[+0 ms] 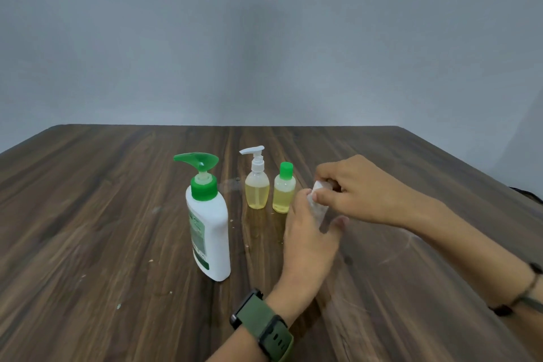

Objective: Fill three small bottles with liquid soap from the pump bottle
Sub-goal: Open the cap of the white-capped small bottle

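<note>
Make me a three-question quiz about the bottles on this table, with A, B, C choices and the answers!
1. Where does the big white plastic pump bottle with the green pump stand?
A. Left of the small bottles
B. Behind them
C. On its side

2. What colour is the cap of the small clear bottle with the screw cap?
A. Red
B. Green
C. Black

3. What is the small white bottle doing?
A. Standing alone
B. Lying flat
C. Held in both hands

Answers: A, it is upright at the left; B, its cap is green; C, the left hand and right hand wrap it.
</note>
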The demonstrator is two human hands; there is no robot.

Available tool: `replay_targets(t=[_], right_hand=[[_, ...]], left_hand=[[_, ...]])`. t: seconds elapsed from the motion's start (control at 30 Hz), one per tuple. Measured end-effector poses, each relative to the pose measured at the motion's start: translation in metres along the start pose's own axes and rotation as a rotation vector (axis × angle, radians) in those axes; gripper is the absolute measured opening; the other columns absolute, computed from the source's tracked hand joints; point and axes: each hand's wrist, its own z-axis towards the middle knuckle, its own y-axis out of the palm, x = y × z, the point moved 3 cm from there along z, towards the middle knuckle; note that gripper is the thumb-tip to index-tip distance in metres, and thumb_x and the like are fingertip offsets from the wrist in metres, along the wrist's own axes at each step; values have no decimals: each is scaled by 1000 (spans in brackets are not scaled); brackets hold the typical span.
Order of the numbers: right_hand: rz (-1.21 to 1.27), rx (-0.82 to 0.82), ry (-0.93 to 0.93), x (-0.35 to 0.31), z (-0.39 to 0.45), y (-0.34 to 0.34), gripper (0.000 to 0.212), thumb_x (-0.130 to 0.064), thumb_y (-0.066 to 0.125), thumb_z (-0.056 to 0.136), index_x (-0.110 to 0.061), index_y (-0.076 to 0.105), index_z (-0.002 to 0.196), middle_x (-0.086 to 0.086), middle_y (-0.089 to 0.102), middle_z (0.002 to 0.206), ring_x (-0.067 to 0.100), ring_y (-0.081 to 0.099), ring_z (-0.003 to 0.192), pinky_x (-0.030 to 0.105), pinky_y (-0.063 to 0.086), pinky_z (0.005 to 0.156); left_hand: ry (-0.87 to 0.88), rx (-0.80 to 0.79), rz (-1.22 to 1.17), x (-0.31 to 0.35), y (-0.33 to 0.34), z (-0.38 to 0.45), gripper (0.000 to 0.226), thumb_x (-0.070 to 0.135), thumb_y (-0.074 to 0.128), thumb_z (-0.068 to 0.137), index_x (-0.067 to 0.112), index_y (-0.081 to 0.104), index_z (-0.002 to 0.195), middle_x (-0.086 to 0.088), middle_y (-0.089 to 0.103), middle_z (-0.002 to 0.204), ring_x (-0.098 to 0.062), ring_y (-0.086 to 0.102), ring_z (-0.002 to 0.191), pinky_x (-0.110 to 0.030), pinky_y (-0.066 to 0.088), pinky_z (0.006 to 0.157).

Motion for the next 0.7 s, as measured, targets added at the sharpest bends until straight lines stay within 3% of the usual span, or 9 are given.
replay_targets(t=[0.07, 0.13, 0.2, 0.27, 0.33, 0.43, 0.57, 0.7], right_hand=[[25, -43, -102, -15, -5, -6, 9, -9, 53, 83, -7, 60, 89, 0, 53, 73, 15, 46, 67, 28, 33, 60], [134, -140, -168, -22, -9, -12, 34, 1, 52, 80, -16, 56, 109, 0, 56, 95, 9, 50, 82, 20, 39, 69], [199, -116, -117, -24, -7, -18, 38, -20, 59, 82, -24, 47, 118, -8, 55, 102, -1, 52, 83, 11, 41, 66], [44, -50, -56, -29, -3, -15, 39, -49, 56, 79, -24, 49, 108, -11, 57, 86, -1, 52, 69, 15, 39, 59], [-150, -74, -114, -39, 0, -6, 30, -52, 51, 83, -22, 49, 84, -8, 54, 69, 6, 47, 59, 26, 36, 57], [-20, -110, -334, -54, -5, -2, 5, -21, 58, 85, -18, 56, 81, -3, 58, 75, 8, 49, 65, 21, 36, 60], [596, -143, -411, -64, -16, -8, 28, 18, 52, 76, -9, 60, 74, 7, 65, 92, 11, 60, 87, 25, 47, 74], [821, -110, -532, -88, -15, 0, 34, 26, 44, 71, -5, 53, 58, 10, 62, 89, 13, 58, 82, 19, 44, 71]], left_hand=[[16, 91, -41, 2, -11, -1, 26, 11, 61, 82, 31, 49, 94, -1, 63, 93, -12, 60, 86, -26, 48, 69], [-12, 98, -64, -1, -19, -4, 31, 9, 58, 82, 37, 45, 84, 3, 61, 84, -6, 58, 75, -18, 44, 60], [-49, 93, -56, -5, -26, -8, 26, 12, 57, 82, 35, 47, 81, 7, 60, 82, 0, 56, 72, -14, 44, 58], [-70, 42, -72, -8, -30, -12, 30, 14, 57, 82, 42, 47, 84, 12, 59, 86, 7, 56, 78, -10, 45, 60], [-83, -13, -84, -10, -34, -17, 26, 18, 59, 82, 41, 49, 86, 12, 61, 90, 10, 55, 81, -12, 46, 60], [-137, -60, -158, -5, -47, -27, 16, 23, 60, 73, 32, 58, 86, 8, 65, 78, -4, 60, 68, -25, 49, 58], [-202, -198, -280, 8, -76, -41, 12, 13, 55, 56, 24, 55, 61, 6, 53, 50, -11, 49, 49, -30, 41, 52], [-278, -507, -599, 22, -103, -57, 14, 3, 49, 47, 13, 51, 56, 0, 43, 44, -12, 39, 36, -19, 33, 45]])
